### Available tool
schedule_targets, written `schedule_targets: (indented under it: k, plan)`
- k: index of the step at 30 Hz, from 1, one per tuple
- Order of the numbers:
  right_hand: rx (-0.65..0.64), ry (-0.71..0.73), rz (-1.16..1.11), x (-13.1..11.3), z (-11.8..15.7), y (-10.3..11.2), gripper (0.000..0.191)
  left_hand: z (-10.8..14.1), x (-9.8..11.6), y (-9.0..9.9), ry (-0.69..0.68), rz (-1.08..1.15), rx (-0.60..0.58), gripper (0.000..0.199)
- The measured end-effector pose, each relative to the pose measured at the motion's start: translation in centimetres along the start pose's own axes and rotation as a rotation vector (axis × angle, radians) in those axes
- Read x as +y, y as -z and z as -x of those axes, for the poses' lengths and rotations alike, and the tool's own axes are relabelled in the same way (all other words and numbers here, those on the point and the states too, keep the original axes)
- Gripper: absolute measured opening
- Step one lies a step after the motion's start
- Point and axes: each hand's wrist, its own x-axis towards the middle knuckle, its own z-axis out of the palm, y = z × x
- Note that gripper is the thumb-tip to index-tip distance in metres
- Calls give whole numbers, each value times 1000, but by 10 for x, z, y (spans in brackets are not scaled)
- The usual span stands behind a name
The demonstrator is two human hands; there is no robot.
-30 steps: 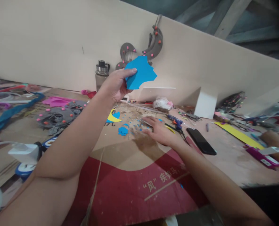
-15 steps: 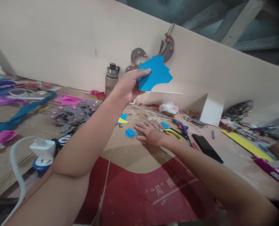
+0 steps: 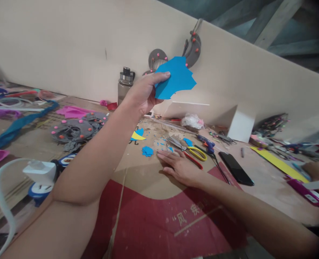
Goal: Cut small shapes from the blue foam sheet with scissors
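Note:
My left hand [image 3: 148, 88] is raised and pinches a blue sheet with jagged edges [image 3: 175, 78] between thumb and fingers. My right hand [image 3: 177, 163] lies flat on the cardboard [image 3: 140, 180], fingers spread, holding nothing. Just beyond its fingers are small blue scraps [image 3: 170, 149]. Scissors with yellow and red handles [image 3: 195, 153] rest beside it, blades open. To its left sits a blue flower-shaped cutout [image 3: 147, 151], with a yellow piece [image 3: 138, 136] farther back. Another blue cutout [image 3: 188, 141] lies beyond the scissors.
A bottle [image 3: 125, 88] stands at the back wall. Grey decorations [image 3: 73, 131] and a white charger [image 3: 39, 172] are left. A glue gun [image 3: 206, 144], a black phone [image 3: 236, 168] and another person's hand [image 3: 317, 169] are on the right.
My right hand has drawn back slightly toward me, and more of the scissors and blue scraps now show. My left hand still holds the blue sheet, slightly higher and further left in view.

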Motion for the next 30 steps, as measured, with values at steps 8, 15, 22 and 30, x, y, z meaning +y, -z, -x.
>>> schedule_targets:
  k: [8,15,22,30]
  plan:
    - [64,-132,16,-1,7,-6,59,-1,-6,-1,-60,49,-44,45]
    - [190,-132,-121,-3,6,5,35,3,-12,-10,-36,37,-5,37]
    - [349,-306,-69,19,11,36,35,-1,-30,-12,52,100,-7,29]
    - [-21,-577,263,53,29,28,59,-5,-40,-12,92,78,46,24]
